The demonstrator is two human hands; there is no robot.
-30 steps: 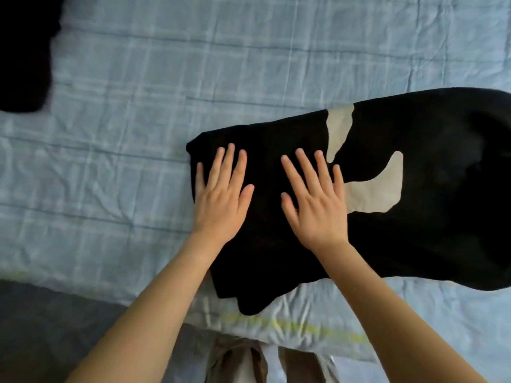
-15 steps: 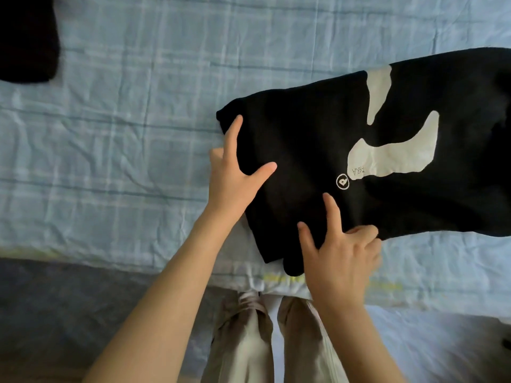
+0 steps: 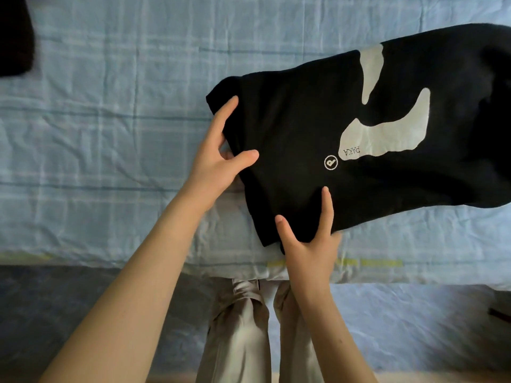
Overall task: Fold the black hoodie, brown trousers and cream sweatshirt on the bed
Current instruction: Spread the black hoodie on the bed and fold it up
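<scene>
- Head view: shows the black hoodie, a folded band with a pale print, lying on the blue checked bed right of centre, with its near left corner close to the mattress edge.
- Runs long from the held left end away to the right and slightly up the frame, which puts nearly all the cloth to the right of both grips.
- Finds the left hand gripping the far side of that short end, thumb on top, forefinger laid along the edge, other fingers tucked beneath.
- Finds the right hand pinching the near corner of the same end, thumb and forefinger on top, remaining fingers hidden under the cloth.
- Seems raised a little at the held end, though hard to say for certain.
- Judging from this, calls for carrying the held end rightward along the long axis and over the print to halve the band, with neither hand nearer the bulk than the other.
- Also shows a dark garment at the top left corner, well apart; cannot tell which one.
</scene>
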